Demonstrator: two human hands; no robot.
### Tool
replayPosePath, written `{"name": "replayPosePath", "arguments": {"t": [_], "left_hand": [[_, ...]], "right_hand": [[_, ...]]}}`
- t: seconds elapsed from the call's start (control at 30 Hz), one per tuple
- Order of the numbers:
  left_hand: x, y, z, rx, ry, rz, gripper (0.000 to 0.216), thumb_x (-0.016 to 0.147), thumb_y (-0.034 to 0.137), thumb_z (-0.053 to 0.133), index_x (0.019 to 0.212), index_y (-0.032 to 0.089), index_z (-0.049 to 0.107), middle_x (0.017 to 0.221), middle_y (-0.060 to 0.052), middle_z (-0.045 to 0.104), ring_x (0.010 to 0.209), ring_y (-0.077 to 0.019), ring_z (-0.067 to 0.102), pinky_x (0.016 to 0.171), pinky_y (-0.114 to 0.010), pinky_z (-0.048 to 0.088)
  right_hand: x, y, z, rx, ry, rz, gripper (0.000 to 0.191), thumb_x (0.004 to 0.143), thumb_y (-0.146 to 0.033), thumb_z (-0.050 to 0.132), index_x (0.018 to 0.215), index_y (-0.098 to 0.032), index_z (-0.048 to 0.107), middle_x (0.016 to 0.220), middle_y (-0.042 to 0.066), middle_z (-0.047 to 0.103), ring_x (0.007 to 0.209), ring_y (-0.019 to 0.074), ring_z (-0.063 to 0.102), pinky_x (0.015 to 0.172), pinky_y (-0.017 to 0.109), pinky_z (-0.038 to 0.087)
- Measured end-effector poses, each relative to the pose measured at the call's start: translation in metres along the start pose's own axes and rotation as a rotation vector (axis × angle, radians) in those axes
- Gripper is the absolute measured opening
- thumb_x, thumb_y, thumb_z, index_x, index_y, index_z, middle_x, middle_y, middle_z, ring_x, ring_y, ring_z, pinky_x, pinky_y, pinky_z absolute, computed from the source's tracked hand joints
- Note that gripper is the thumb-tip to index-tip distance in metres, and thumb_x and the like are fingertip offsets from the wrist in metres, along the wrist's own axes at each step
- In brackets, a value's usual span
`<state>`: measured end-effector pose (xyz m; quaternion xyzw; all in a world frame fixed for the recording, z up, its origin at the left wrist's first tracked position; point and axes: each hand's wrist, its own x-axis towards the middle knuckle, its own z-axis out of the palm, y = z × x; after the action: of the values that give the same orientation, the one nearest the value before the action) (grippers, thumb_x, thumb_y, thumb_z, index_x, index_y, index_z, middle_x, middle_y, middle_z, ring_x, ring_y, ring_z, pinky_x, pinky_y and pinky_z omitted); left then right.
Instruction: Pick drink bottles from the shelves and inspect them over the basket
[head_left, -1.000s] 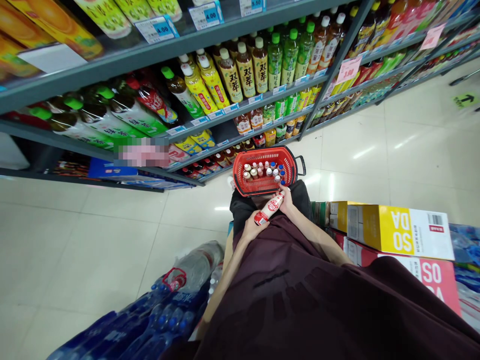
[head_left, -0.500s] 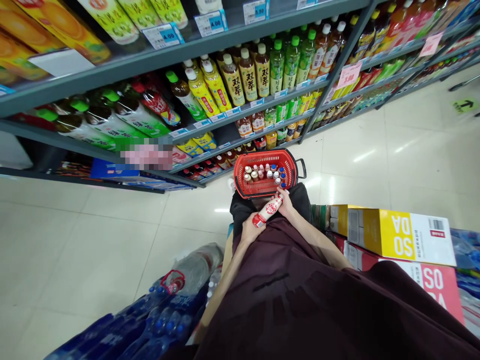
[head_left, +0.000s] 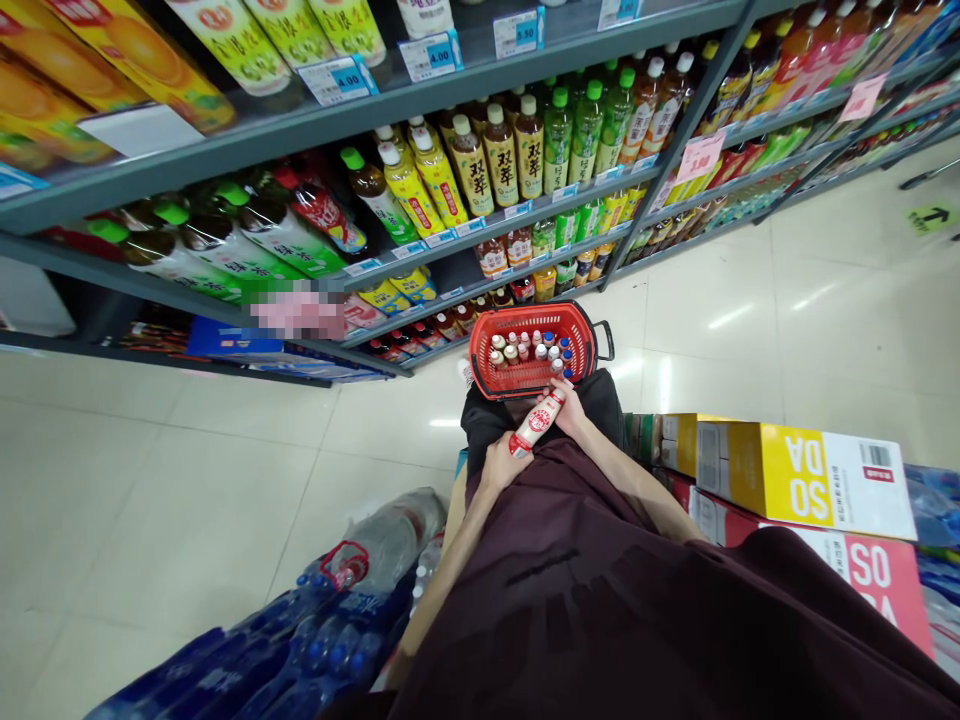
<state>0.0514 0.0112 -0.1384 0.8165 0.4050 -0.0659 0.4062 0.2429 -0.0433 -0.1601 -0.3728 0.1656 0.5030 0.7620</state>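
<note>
Between my two hands lies a white drink bottle (head_left: 538, 422) with red print, tilted up to the right above my lap. My left hand (head_left: 507, 462) is closed round its red lower end. At the upper end, my right hand (head_left: 569, 408) grips around the neck, and its fingers partly cover the cap. Just beyond the hands sits a red shopping basket (head_left: 517, 383) with a black handle. Several small bottles (head_left: 523, 350) with white, pink and blue caps stand inside it.
Shelves (head_left: 420, 85) of bottled drinks run along the front. SODA cartons (head_left: 802, 475) are stacked on my right. Wrapped packs of blue bottles (head_left: 300, 640) lie at lower left, beside a large clear bottle (head_left: 397, 530). Tiled floor (head_left: 187, 460) stretches to the left.
The bottle has turned slightly in my hands, so its red print faces differently. Both hands keep their hold. The whole view has shifted a little with my head.
</note>
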Motion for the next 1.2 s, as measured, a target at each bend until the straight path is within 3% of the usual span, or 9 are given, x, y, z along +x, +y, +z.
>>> {"name": "replayPosePath", "arguments": {"t": [0.3, 0.53, 0.77, 1.0, 1.2], "left_hand": [[0.000, -0.002, 0.000, -0.054, 0.025, -0.024, 0.025, 0.079, 0.035, 0.073, 0.099, 0.022, 0.067, 0.089, -0.008, 0.077, 0.083, -0.0248, 0.073, 0.072, -0.028, 0.049], [-0.002, -0.005, -0.001, -0.107, 0.080, -0.101, 0.025, 0.079, 0.039, 0.072, 0.097, 0.021, 0.067, 0.087, -0.009, 0.077, 0.082, -0.0262, 0.073, 0.070, -0.029, 0.049], [0.002, -0.012, 0.002, -0.190, 0.090, -0.115, 0.022, 0.076, 0.037, 0.075, 0.088, 0.022, 0.066, 0.079, -0.004, 0.074, 0.073, -0.0208, 0.069, 0.070, -0.027, 0.049], [0.005, -0.022, 0.012, -0.353, 0.145, -0.069, 0.048, 0.073, 0.033, 0.075, 0.118, 0.019, 0.064, 0.095, -0.004, 0.075, 0.080, -0.0186, 0.071, 0.076, -0.028, 0.055], [0.006, -0.028, 0.017, -0.479, 0.179, -0.054, 0.064, 0.067, 0.034, 0.083, 0.124, 0.017, 0.060, 0.104, -0.006, 0.074, 0.079, -0.0187, 0.071, 0.080, -0.033, 0.058]], "right_hand": [[-0.005, -0.002, 0.005, -0.066, -0.081, 0.022, 0.016, 0.073, -0.024, 0.070, 0.088, -0.021, 0.064, 0.083, 0.004, 0.076, 0.078, 0.0231, 0.073, 0.069, 0.034, 0.060], [-0.006, 0.001, 0.008, -0.159, -0.125, 0.069, 0.028, 0.073, -0.017, 0.071, 0.100, -0.023, 0.066, 0.087, 0.000, 0.078, 0.077, 0.0203, 0.072, 0.068, 0.030, 0.056], [-0.003, 0.002, 0.001, -0.226, -0.161, 0.048, 0.032, 0.071, -0.016, 0.077, 0.102, -0.022, 0.070, 0.101, 0.002, 0.079, 0.082, 0.0183, 0.071, 0.070, 0.026, 0.055], [0.001, 0.007, -0.008, -0.278, -0.179, -0.026, 0.039, 0.069, -0.027, 0.087, 0.106, -0.023, 0.074, 0.109, 0.004, 0.079, 0.091, 0.0211, 0.070, 0.078, 0.031, 0.056], [0.002, 0.007, -0.009, -0.282, -0.120, -0.038, 0.040, 0.064, -0.028, 0.091, 0.101, -0.021, 0.075, 0.099, 0.003, 0.079, 0.085, 0.0194, 0.069, 0.076, 0.029, 0.053]]}}
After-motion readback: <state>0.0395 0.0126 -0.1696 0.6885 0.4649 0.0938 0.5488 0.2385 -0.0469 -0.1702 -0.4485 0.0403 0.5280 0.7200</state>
